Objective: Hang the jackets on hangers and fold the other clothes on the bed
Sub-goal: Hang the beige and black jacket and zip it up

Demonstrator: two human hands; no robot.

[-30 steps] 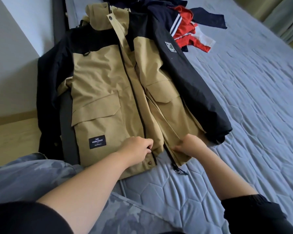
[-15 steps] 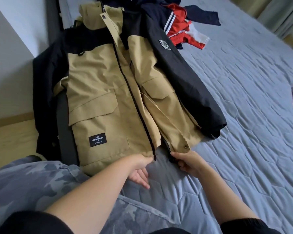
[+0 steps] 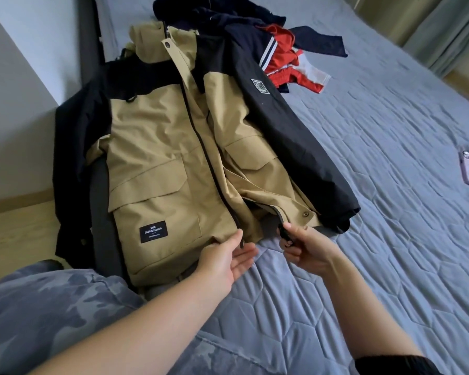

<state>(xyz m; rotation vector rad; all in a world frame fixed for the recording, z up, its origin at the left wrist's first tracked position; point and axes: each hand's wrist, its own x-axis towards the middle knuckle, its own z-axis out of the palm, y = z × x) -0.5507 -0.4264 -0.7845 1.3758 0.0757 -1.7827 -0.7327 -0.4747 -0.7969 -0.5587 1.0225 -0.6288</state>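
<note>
Here one jacket [image 3: 160, 158] lies flat, left hand [image 3: 228, 259] relaxed at its hem, right hand [image 3: 306, 253] pinching its zipper pull [image 3: 283, 234].

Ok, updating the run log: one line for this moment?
jacket flat on bed | left hand open at hem | right hand pinches zipper pull

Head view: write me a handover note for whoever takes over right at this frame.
Left hand: open, palm up, touching the hem of the tan and black jacket beside the zipper end.
Right hand: pinches the black zipper pull on the other front edge.
The jacket lies front up on the bed; the pile of clothes sits beyond its collar.
Done: jacket spread flat.
Left: zipper ends not joined, no hanger in view, pile unfolded.
</note>
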